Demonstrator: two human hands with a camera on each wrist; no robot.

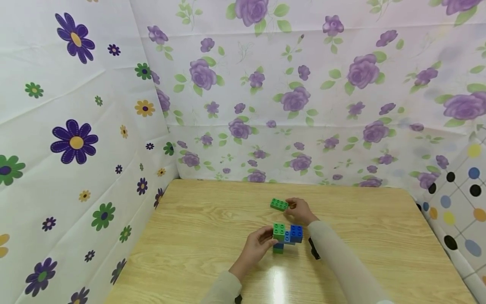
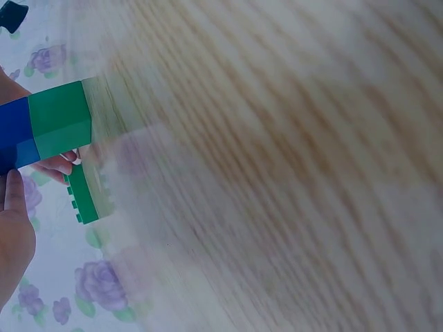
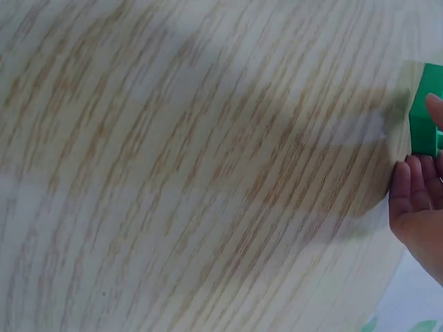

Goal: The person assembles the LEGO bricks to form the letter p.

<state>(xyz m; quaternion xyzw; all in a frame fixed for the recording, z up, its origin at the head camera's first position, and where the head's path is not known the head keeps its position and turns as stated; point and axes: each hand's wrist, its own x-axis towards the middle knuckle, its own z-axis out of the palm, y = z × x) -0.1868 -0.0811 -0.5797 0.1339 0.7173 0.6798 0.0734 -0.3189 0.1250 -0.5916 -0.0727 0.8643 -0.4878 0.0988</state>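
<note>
My left hand [image 1: 255,248] grips the left side of a toy building-brick assembly [image 1: 287,237]. A green brick [image 1: 279,230] and a dark blue brick [image 1: 296,233] stand on its light blue middle. Under the left part are a blue and a green brick, their sides filling the corner of the left wrist view [image 2: 61,119]. Farther back, a loose green brick [image 1: 279,204] with several studs lies on the table. At its right end, my right hand [image 1: 300,211] pinches it between thumb and fingers, partly cut off in the right wrist view.
The wooden table [image 1: 197,236] bears both brick pieces. Behind it hangs a rose-patterned cloth [image 1: 239,126]. A daisy-patterned cloth [image 1: 114,177] closes the left side, and a dotted cloth [image 1: 463,211] the right. A black strap [image 1: 314,249] sits at the right wrist.
</note>
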